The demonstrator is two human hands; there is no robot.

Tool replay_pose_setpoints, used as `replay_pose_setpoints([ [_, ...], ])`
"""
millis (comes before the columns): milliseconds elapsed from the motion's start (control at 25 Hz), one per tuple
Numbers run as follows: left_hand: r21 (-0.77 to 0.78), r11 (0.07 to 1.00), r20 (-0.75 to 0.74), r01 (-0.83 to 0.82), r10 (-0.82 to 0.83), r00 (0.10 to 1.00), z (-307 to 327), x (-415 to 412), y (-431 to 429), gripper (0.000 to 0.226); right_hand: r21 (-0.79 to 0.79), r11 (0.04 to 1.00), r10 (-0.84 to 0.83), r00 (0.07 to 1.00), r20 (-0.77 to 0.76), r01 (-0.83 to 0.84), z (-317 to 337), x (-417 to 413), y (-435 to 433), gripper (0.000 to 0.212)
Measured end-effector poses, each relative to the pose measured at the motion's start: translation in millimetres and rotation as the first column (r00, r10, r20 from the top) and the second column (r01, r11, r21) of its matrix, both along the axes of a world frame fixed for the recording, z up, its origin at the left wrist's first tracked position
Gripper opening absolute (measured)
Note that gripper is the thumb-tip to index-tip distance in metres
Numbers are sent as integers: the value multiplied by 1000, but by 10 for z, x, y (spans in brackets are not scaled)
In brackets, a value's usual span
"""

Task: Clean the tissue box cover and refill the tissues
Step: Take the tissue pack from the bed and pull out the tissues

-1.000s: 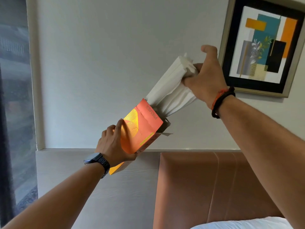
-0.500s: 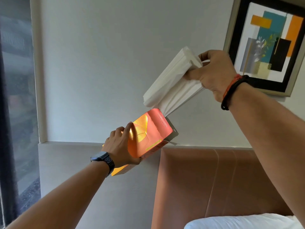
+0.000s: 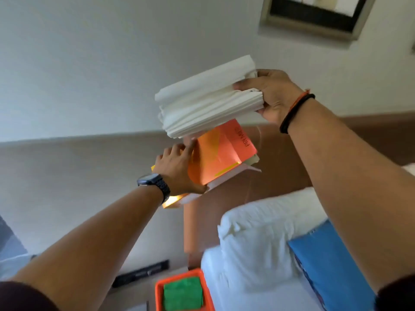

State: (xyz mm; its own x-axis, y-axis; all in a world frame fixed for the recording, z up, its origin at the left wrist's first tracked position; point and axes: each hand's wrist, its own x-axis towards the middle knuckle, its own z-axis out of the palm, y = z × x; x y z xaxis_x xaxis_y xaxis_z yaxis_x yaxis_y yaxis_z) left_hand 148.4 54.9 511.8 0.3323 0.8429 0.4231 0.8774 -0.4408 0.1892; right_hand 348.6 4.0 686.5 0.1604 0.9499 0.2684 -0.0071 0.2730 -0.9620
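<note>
My right hand (image 3: 272,96) grips one end of a thick stack of white folded tissues (image 3: 206,97), held in the air and clear of the box. Just below it my left hand (image 3: 179,169), with a dark watch on the wrist, holds an orange cardboard tissue box (image 3: 221,153) tilted, its end flap open towards the right. Low down stands an orange tray (image 3: 207,295) with a green cloth (image 3: 183,292) folded inside it.
A bed with a white pillow (image 3: 258,234) and a brown padded headboard (image 3: 280,176) lies below my arms. A blue flat object (image 3: 325,261) rests on the bed at right. A framed picture (image 3: 314,14) hangs at upper right, and a dark bar (image 3: 141,273) lies near the tray.
The tissue stack has come fully out of the orange box. My view has tipped downward, bringing the pillow, the blue object and the orange tray into sight.
</note>
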Motion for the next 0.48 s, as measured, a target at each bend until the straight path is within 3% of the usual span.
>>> replay_pose_setpoints([
  [240, -251, 936, -130, 245, -284, 950, -1632, 1113, -461, 134, -233, 971, -91, 985, -144, 56, -1824, 993, -65, 22],
  [480, -532, 733, -98, 424, -550, 829, -3638, 2515, -1317, 125, -428, 888, -307, 911, -275, 170, -4084, 2192, -705, 18],
])
